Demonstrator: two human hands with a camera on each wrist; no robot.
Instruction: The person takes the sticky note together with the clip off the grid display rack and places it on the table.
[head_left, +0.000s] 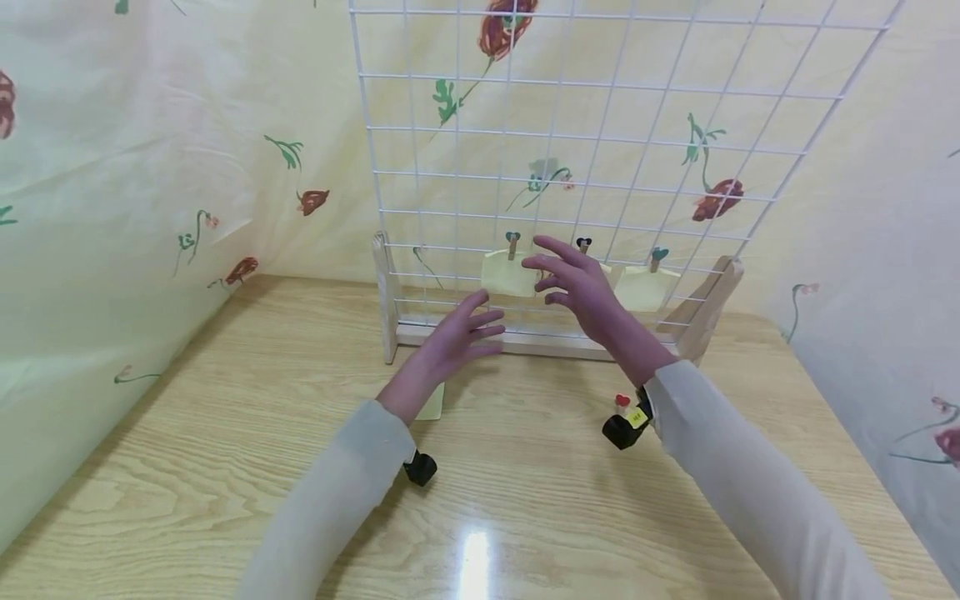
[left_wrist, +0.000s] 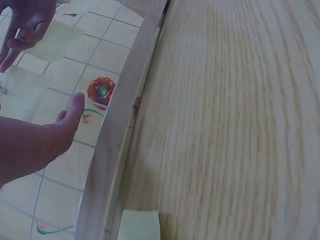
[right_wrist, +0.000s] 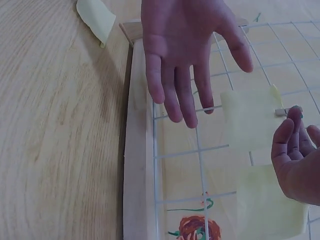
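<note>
My left hand hovers in front of the lower grid, fingers spread and holding nothing. My right hand is raised beside the left paper note, its fingers loosely bent with no object between them. A small wooden clothespin with a teal heart clips that note to a grid wire. The black-heart clothespin tops a middle note, mostly hidden behind my right hand. Farther right, another teal-heart clothespin carries a third note. In the right wrist view, the right fingertips overlap a clothespin.
The white wire grid stands in a wooden base with side feet. A loose pale note lies on the wooden table, partly under my left forearm. A red-heart clothespin is near my right wrist. Flowered cloth surrounds the table.
</note>
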